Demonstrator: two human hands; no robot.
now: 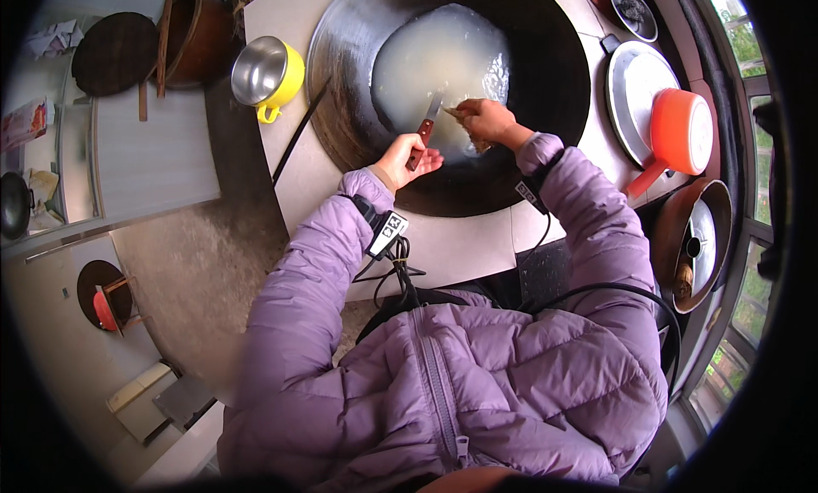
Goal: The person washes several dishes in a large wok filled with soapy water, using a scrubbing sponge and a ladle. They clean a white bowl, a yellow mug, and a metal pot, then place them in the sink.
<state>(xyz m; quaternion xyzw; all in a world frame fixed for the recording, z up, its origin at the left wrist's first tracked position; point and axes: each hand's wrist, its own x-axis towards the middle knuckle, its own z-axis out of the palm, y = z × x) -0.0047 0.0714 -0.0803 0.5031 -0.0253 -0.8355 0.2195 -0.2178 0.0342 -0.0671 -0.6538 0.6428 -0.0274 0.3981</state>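
A large dark wok [543, 77] is set into the tiled counter in front of me, with cloudy pale liquid [434, 52] at its bottom. My left hand [406, 159] holds a knife [425, 130] by its reddish-brown riveted handle, thumb over it and fingers partly spread. The blade points away from me above the liquid. Close to its right, my right hand [489, 119] grips a brown, fibrous-looking piece [478, 141], perhaps a scrubbing pad; its exact kind cannot be told. Both hands are over the near part of the wok.
A yellow-sided metal mug [268, 74] and a thin black rod [300, 132] lie left of the wok. On the right are a round metal lid [629, 103], an orange saucepan [680, 132] and a brown basin [719, 237]. A black cable [613, 287] crosses my right sleeve.
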